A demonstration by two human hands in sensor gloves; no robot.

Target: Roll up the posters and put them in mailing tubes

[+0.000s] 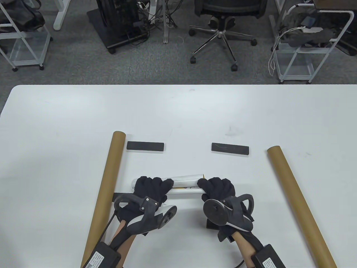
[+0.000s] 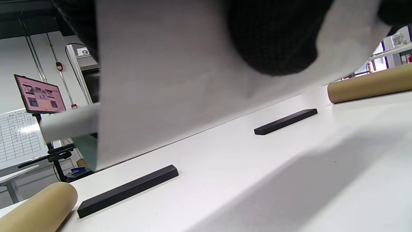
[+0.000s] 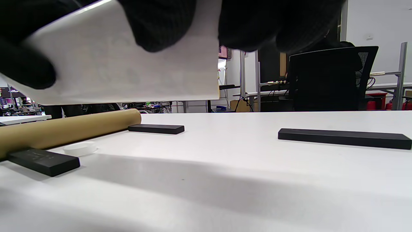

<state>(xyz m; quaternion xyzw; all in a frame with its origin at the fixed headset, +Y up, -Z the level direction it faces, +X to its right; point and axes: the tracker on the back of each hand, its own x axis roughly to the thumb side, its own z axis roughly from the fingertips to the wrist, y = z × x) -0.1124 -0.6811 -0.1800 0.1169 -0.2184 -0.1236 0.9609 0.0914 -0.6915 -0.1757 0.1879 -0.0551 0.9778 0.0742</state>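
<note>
**Around the table**

A white table carries two flat black bars on its far half, one to the left and one to the right, well apart. A third black bar lies nearer, with a small white cap just beside it. Beyond the table, on grey carpet, stand a black office chair, a black wheeled stand, and white wire carts at the left and right. A monitor glows in the background.
</note>
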